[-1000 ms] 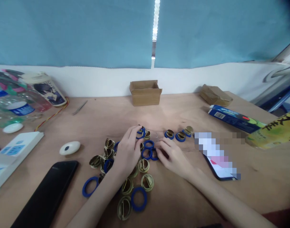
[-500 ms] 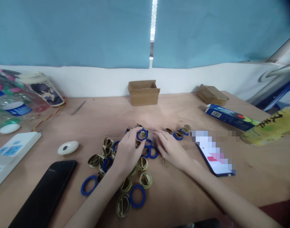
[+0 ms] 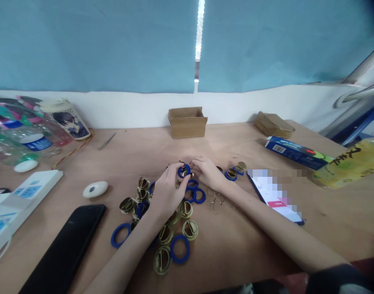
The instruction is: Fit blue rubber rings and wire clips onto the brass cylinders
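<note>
Between thumb and fingers, my left hand [image 3: 170, 190] pinches a blue ring [image 3: 183, 170] with a brass-coloured piece in it. My right hand [image 3: 207, 172] is close on the right, its fingertips pressed together beside that ring; anything small between them cannot be made out. Around and under my left hand lie several round brass pieces [image 3: 190, 229] with crossbars, and several loose blue rings [image 3: 180, 249]. Thin wire bits [image 3: 216, 202] are scattered below my right hand. To its right sits another blue ring with a brass piece [image 3: 231, 174].
An open cardboard box [image 3: 188, 126] stands at the back. On the right are a lit phone [image 3: 274, 196], a blue carton [image 3: 297, 152] and a yellow bottle [image 3: 352, 163]. A black phone [image 3: 64, 249], white mouse [image 3: 95, 189], power strip [image 3: 27, 196] and bottles [image 3: 36, 141] are left.
My right hand has moved left and slightly up, closer to the ring in my left hand. More wire bits show below it. The view has shifted slightly.
</note>
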`<action>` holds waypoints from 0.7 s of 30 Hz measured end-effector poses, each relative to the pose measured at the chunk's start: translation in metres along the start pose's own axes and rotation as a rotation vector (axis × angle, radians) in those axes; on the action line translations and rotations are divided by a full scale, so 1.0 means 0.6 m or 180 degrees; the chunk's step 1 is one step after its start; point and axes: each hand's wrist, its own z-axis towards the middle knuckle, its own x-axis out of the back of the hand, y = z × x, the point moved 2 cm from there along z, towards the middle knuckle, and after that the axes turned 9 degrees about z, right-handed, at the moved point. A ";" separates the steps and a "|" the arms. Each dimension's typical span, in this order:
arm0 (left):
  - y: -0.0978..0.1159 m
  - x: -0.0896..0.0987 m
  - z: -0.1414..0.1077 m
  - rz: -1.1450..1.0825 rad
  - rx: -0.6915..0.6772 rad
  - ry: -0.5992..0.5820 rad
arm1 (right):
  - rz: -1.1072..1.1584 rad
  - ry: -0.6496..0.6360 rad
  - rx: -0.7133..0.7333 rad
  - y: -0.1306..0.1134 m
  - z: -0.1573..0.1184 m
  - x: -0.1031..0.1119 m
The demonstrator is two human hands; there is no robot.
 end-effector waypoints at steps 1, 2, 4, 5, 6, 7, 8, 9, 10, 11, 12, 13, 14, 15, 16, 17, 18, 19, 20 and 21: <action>0.002 0.002 0.000 -0.0036 0.0024 0.0030 | 0.0039 0.0002 0.0005 -0.002 -0.006 0.004; 0.004 0.003 0.000 -0.0102 0.0063 0.0036 | 0.0117 0.0014 -0.0015 -0.005 -0.015 0.010; 0.009 0.005 0.000 -0.0321 0.0165 -0.0026 | 0.0304 0.0084 -0.0107 -0.012 -0.035 0.027; 0.012 0.006 -0.001 -0.0453 0.0218 -0.0074 | 0.0628 0.0195 -0.0345 -0.015 -0.045 0.036; 0.016 0.006 -0.002 -0.0586 0.0260 -0.0114 | 0.0998 0.0342 -0.0583 -0.017 -0.055 0.045; 0.019 0.005 -0.003 -0.0714 0.0280 -0.0134 | 0.1422 0.0501 -0.0775 -0.019 -0.064 0.054; 0.023 0.005 -0.004 -0.0829 0.0286 -0.0125 | 0.1973 0.0613 -0.0998 -0.021 -0.072 0.060; 0.026 0.005 -0.006 -0.0938 0.0280 -0.0118 | 0.2484 0.0683 -0.1214 -0.022 -0.077 0.064; 0.028 0.004 -0.007 -0.1043 0.0262 -0.0123 | 0.2913 0.0724 -0.1403 -0.024 -0.082 0.066; 0.030 0.003 -0.008 -0.1145 0.0243 -0.0149 | 0.3249 0.0757 -0.1555 -0.024 -0.085 0.068; 0.032 0.002 -0.010 -0.1245 0.0227 -0.0188 | 0.3506 0.0781 -0.1688 -0.025 -0.087 0.069; 0.033 0.001 -0.011 -0.1337 0.0223 -0.0244 | 0.3703 0.0810 -0.1799 -0.024 -0.088 0.070; 0.033 0.001 -0.012 -0.1421 0.0233 -0.0312 | 0.3860 0.0828 -0.1893 -0.023 -0.089 0.070; 0.032 0.000 -0.012 -0.1497 0.0255 -0.0380 | 0.3993 0.0813 -0.1975 -0.022 -0.090 0.069; 0.032 0.000 -0.013 -0.1563 0.0293 -0.0438 | 0.4106 0.0772 -0.2030 -0.021 -0.092 0.067; 0.031 -0.001 -0.014 -0.1614 0.0337 -0.0489 | 0.4189 0.0701 -0.2043 -0.022 -0.093 0.065; 0.030 -0.001 -0.014 -0.1645 0.0376 -0.0522 | 0.4232 0.0603 -0.2026 -0.022 -0.094 0.063; 0.029 -0.001 -0.015 -0.1655 0.0403 -0.0526 | 0.4235 0.0502 -0.1984 -0.024 -0.096 0.060; 0.029 -0.001 -0.015 -0.1640 0.0411 -0.0502 | 0.4200 0.0426 -0.1932 -0.026 -0.097 0.058; 0.029 0.000 -0.015 -0.1594 0.0388 -0.0466 | 0.4125 0.0374 -0.1882 -0.029 -0.098 0.055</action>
